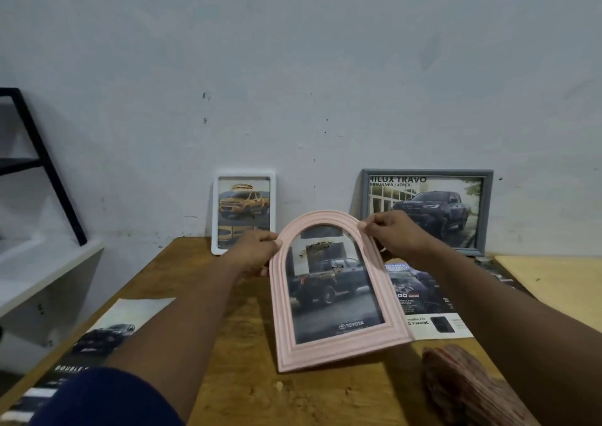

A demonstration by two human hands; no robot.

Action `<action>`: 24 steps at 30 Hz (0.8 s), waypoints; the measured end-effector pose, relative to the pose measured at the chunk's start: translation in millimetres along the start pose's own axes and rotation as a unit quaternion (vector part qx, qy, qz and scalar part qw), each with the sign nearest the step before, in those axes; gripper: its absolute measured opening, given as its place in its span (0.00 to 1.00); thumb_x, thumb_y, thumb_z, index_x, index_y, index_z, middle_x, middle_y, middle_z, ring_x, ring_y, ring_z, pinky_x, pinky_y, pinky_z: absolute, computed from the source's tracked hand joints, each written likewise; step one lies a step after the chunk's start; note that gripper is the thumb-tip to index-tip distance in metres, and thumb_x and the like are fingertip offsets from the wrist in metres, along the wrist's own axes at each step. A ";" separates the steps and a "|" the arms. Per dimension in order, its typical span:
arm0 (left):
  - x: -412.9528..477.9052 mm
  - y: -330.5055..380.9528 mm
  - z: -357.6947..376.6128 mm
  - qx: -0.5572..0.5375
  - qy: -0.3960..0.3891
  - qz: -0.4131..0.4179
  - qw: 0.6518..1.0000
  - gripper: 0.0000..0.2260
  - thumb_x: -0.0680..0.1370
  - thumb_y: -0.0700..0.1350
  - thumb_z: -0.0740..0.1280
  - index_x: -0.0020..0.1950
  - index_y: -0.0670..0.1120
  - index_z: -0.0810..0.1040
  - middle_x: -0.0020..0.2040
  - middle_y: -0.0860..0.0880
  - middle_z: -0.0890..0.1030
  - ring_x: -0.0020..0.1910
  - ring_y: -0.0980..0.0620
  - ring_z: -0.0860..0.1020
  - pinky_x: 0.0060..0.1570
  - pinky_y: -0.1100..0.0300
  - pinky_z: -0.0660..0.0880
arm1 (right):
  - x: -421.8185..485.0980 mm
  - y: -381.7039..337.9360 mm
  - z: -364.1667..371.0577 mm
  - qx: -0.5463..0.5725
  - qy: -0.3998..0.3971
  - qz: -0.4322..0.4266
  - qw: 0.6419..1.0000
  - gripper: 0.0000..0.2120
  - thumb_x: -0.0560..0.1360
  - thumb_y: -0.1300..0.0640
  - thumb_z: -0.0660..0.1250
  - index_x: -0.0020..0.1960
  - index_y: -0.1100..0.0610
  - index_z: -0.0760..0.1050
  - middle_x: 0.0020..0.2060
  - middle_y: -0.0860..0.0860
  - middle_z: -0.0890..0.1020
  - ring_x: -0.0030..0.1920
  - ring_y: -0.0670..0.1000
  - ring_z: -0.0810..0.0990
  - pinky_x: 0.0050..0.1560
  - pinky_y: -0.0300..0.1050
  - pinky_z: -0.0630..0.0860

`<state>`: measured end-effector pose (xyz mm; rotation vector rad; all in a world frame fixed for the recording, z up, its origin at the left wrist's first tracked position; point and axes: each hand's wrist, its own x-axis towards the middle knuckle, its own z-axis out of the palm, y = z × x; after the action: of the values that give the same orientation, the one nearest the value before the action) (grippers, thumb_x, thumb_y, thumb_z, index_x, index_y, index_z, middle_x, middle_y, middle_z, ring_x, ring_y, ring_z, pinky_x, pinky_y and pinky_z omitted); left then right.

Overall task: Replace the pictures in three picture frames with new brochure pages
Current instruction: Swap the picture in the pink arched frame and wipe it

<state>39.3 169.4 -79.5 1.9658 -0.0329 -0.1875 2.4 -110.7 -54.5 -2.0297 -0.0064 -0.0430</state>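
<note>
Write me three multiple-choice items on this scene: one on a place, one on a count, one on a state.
1. Where does the grey rectangular picture frame stand?
A. On the floor
B. Against the wall at the wooden table's back right
C. Flat at the table's front

2. How many picture frames show?
A. Two
B. Three
C. Four

3. How is the pink arched picture frame held?
A. Lying untouched
B. By one hand only
C. Gripped by the left hand and right hand at its upper sides

Key: 1 B, it leans on the wall; 2 B, grey, pink and a white rectangular picture frame; 3 C, fingers curl on both edges.
</note>
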 end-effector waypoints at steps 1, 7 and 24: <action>-4.3 0.7 4.0 0.018 -0.020 -0.013 1.000 0.09 0.84 0.43 0.64 0.62 0.44 0.80 0.49 0.42 0.83 0.42 0.47 0.80 0.36 0.58 0.79 | -2.2 -3.7 -3.6 -0.008 0.000 0.006 1.000 0.11 0.82 0.56 0.64 0.53 0.64 0.81 0.43 0.61 0.82 0.40 0.57 0.81 0.38 0.46 0.80; -13.5 13.9 27.6 -0.020 -0.108 -0.049 0.993 0.18 0.84 0.56 0.60 0.65 0.45 0.76 0.58 0.42 0.82 0.51 0.42 0.84 0.58 0.46 0.80 | -15.3 -55.5 -22.5 -0.089 0.021 0.021 0.996 0.14 0.77 0.55 0.70 0.40 0.65 0.77 0.27 0.57 0.72 0.22 0.51 0.70 0.22 0.38 0.67; -29.9 -29.2 58.4 -0.118 -0.072 -0.120 0.983 0.13 0.81 0.49 0.69 0.62 0.43 0.78 0.60 0.43 0.81 0.52 0.46 0.81 0.45 0.51 0.83 | -25.0 54.1 40.1 -0.325 0.013 0.069 0.943 0.12 0.76 0.56 0.65 0.52 0.60 0.83 0.51 0.56 0.85 0.51 0.55 0.82 0.53 0.50 0.80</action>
<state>-0.7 130.8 -125.1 1.7123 0.1282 -0.4717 -20.3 -98.3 -121.6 -2.6849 0.1887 0.0208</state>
